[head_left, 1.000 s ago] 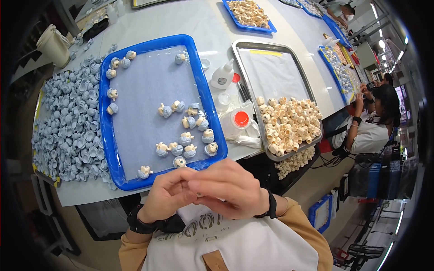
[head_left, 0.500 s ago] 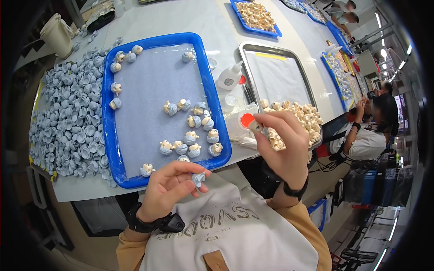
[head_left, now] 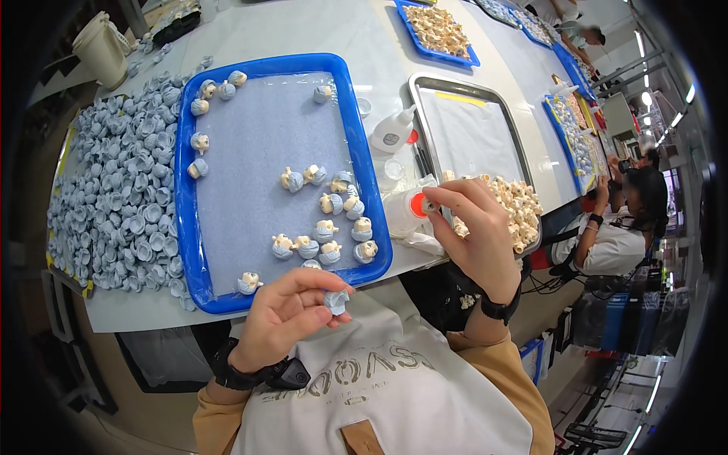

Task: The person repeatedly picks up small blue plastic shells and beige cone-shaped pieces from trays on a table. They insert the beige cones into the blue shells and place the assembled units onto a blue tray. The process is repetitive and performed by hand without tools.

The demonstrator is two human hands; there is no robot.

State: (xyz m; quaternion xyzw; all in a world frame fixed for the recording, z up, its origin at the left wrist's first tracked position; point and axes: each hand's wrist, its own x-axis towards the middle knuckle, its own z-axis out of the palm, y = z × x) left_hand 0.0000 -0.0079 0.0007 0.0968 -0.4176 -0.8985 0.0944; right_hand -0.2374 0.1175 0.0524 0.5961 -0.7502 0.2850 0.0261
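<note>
My left hand [head_left: 284,312] is closed in a pinch on a light blue, hollow doll hair piece [head_left: 336,302], held just past the near edge of the blue tray [head_left: 183,235]. Between the thumb and fingers of my right hand [head_left: 483,246] is a small cream doll head [head_left: 429,205], mostly hidden by the fingertips. It is beside the round red opening of a translucent jar [head_left: 400,213]; whether it touches the jar I cannot tell. Several doll heads with blue hair [head_left: 326,229] lie in the blue tray, mostly toward its near right corner.
Loose blue hair pieces [head_left: 121,189] are heaped at the left. To the right, a metal tray [head_left: 415,95] holds cream doll heads [head_left: 516,212]. A white squeeze bottle [head_left: 393,130] stands between the trays. Another person [head_left: 614,239] sits at the far right.
My right hand has turned slightly, and its fingertips now cover more of the cream doll head beside the red opening. The left hand's blue piece has tilted a little. The view has shifted slightly.
</note>
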